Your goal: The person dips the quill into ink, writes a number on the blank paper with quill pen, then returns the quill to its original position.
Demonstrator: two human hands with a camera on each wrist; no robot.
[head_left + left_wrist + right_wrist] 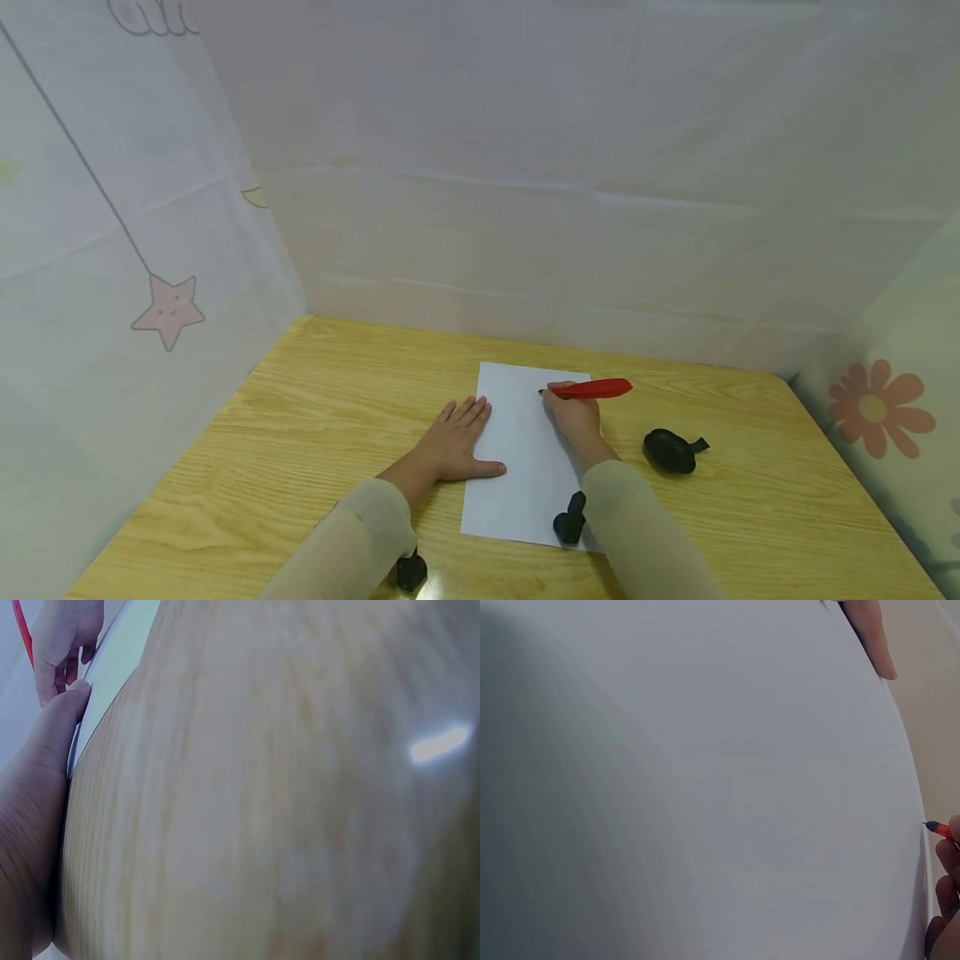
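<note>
A sheet of white paper (517, 450) lies upright on the wooden table. My right hand (576, 418) pinches a red pen (600, 388) over the upper right of the sheet. The pen's dark tip points left, right at the paper, and its broad red back end slants out past the sheet's right edge. In the right wrist view, the pen (943, 830) shows between curled fingers (946, 892). My left hand (453, 446) rests flat at the paper's left edge, fingers spread and thumb reaching onto the sheet. The left wrist view shows that thumb (56, 724) along the paper (124, 660).
A black rounded object (670, 451) with a short tab lies on the table right of the right forearm. Small black devices (570, 521) sit at both wrists. A pale cloth backdrop (525, 250) stands behind and beside the wooden tabletop (337, 392).
</note>
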